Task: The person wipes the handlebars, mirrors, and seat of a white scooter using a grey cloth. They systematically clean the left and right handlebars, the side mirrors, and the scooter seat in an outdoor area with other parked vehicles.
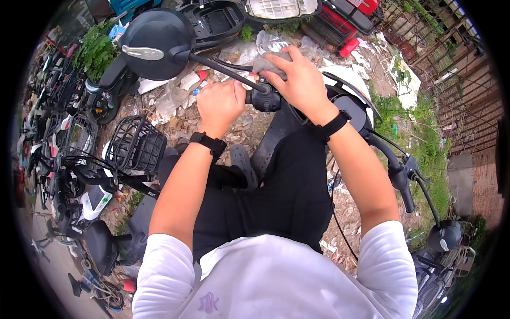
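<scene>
My left hand is wrapped around a handlebar grip of an electric scooter, just beside the black switch housing. A grey cloth is held under the fingers of my right hand, which lies just above the housing. From that housing the thin stem of a black rear-view mirror runs up to the left; the back of the mirror faces me. The scooter's white front panel shows beyond my right wrist. Its other handlebar grip points towards me at the right.
A black wire basket and a bicycle-style saddle stand close on my left, with many parked two-wheelers behind. Littered ground lies ahead. An open seat compartment and a red vehicle are at the top. A rusty fence runs along the right.
</scene>
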`<state>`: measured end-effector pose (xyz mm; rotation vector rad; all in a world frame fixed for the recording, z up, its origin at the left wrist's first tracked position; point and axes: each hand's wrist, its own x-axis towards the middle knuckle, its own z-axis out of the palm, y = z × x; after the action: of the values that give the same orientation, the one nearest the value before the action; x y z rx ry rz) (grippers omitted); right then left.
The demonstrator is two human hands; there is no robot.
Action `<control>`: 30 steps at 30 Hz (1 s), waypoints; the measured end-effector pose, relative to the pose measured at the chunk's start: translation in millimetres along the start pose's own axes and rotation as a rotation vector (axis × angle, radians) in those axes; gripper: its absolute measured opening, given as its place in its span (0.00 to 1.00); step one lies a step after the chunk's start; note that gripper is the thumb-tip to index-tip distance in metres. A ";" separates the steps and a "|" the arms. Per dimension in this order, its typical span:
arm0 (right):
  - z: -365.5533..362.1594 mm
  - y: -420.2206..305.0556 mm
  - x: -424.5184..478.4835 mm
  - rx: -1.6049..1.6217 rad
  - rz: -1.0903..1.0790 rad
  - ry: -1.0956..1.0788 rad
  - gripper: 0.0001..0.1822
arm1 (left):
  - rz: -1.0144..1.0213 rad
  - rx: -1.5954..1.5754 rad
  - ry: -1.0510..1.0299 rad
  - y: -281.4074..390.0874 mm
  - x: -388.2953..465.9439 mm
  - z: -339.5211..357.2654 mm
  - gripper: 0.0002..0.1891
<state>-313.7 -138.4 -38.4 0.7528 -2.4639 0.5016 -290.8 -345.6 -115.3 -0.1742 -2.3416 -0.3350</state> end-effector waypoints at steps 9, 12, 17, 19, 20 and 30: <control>-53.6 -5.0 -106.3 -0.135 0.108 -0.010 0.30 | 0.063 0.010 0.065 -3.4 0.3 10.6 0.17; -46.4 -13.5 -103.8 -0.162 0.115 0.100 0.31 | 0.075 0.013 0.113 -4.4 1.1 10.4 0.17; -18.9 -33.8 -79.5 -0.153 0.047 0.109 0.29 | 0.027 0.053 0.069 -6.3 -1.0 11.9 0.17; -25.5 -35.5 -87.5 -0.187 0.023 0.062 0.27 | 0.042 0.063 0.066 -5.7 -1.5 12.0 0.18; -28.7 -34.1 -93.7 -0.204 0.012 0.039 0.25 | 0.050 0.067 0.064 -5.4 -1.7 11.9 0.18; -32.8 -42.4 -129.0 0.148 0.101 0.215 0.33 | 0.058 0.116 0.048 -11.4 -0.8 17.3 0.22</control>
<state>-184.2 -103.0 -77.0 0.5986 -2.2909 0.7686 -304.3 -351.5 -129.8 -0.1755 -2.2962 -0.1723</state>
